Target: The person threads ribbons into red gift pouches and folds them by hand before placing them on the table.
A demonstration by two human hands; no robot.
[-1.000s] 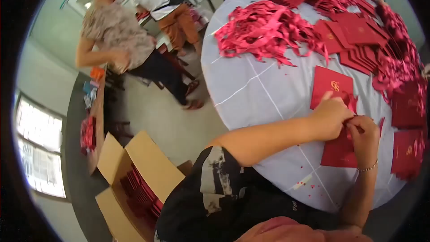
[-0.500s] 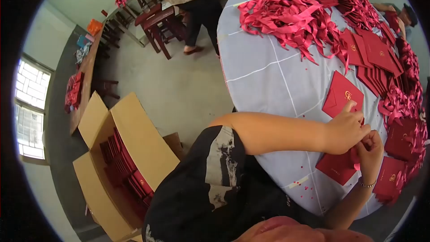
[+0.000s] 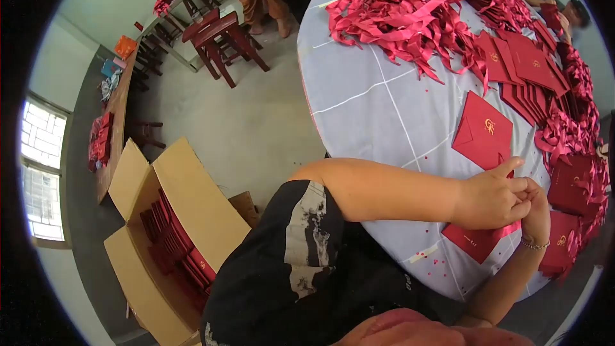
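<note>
My left hand (image 3: 490, 201) reaches across the table from the left, fingers bent and thumb sticking out. It meets my right hand (image 3: 535, 210), which wears a bracelet and has its fingers pinched together. Between them runs a red-pink ribbon (image 3: 508, 230); its end shows below my hands, and the fingers hide most of it. Just above my left hand lies a red envelope (image 3: 482, 129) with a gold emblem. Below the hands another red envelope piece (image 3: 471, 241) is partly covered; whether the two join underneath cannot be seen.
A heap of loose ribbons (image 3: 397, 22) and stacked red envelopes (image 3: 532, 64) lie on the checked tablecloth (image 3: 346, 90). An open cardboard box (image 3: 198, 192) with red envelopes stands at left. Wooden stools (image 3: 221, 41) and people stand behind; another person sits at far right.
My hands have drawn closer together, fingers meeting over the ribbon. The view has shifted slightly. In the background, the walking person has moved and a second person's legs now show.
</note>
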